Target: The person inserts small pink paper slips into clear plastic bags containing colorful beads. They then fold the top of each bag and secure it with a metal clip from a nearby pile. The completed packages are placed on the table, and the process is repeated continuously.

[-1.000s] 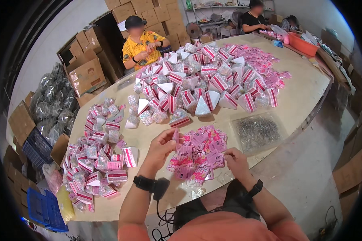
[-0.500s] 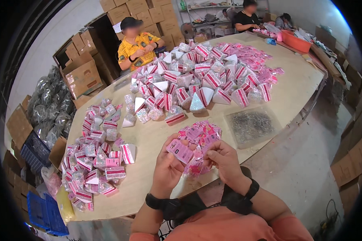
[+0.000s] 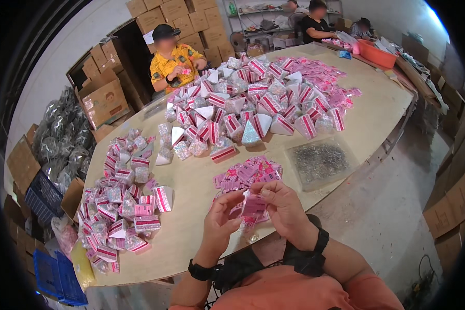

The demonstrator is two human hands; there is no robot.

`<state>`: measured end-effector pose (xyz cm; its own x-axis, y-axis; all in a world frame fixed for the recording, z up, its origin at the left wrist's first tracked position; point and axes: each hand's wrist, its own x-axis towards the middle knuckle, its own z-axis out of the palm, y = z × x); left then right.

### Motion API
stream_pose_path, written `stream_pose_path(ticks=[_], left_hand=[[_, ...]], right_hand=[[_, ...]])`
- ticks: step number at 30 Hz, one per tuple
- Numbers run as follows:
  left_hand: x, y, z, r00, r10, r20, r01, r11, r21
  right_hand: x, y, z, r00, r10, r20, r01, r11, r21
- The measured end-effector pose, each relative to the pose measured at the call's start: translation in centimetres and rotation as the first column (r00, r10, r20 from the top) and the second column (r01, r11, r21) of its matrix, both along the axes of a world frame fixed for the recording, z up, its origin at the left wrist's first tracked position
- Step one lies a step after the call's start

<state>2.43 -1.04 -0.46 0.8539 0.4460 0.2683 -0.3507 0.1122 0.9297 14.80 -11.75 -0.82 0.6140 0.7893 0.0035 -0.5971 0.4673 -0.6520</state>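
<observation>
Pink card (image 3: 253, 205), white print, between the hands. Pink cards in a heap (image 3: 248, 173) just beyond it. Pouches (image 3: 258, 103) farther back: clear, silvery, pink-and-white striped tops. Table (image 3: 191, 227): pale beige. Tray (image 3: 319, 163) right of heap: clear, grey contents. Boxes (image 3: 103, 98): brown.

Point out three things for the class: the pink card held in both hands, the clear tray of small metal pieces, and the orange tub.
pink card (image 3: 253, 205), head view, middle of the card's face
clear tray (image 3: 319, 163), head view, centre of its contents
orange tub (image 3: 376, 53), head view, its side wall
</observation>
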Motion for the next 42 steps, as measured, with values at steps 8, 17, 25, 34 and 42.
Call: stream_pose_path(ticks=[8,17,25,34,42], left_hand=[[0.7,-0.1,2.2,0.934,0.348,0.076,-0.302,0.661,0.687],[0.9,0.2,2.4,0.925,0.369,0.09,-0.326,0.648,0.688],[1.5,-0.5,1.7,0.904,0.411,0.119,-0.359,0.577,0.734],[1.1,1.8,2.4,0.97,-0.086,-0.227,0.185,0.867,0.463],[0.3,2.0,2.2,0.89,-0.276,-0.364,0.404,0.848,0.343]], right_hand=[[-0.9,0.2,0.2,0.99,0.083,0.118,-0.075,0.995,-0.064],[0.0,0.0,0.1,0.964,0.027,0.264,-0.018,0.999,-0.038],[-1.0,0.4,-1.6,0.975,0.177,0.134,-0.168,0.983,-0.076],[0.1,-0.7,-1.1,0.851,0.474,0.225,-0.462,0.881,-0.107],[0.1,-0.5,-2.4,0.862,0.497,0.104,-0.48,0.864,-0.149]])
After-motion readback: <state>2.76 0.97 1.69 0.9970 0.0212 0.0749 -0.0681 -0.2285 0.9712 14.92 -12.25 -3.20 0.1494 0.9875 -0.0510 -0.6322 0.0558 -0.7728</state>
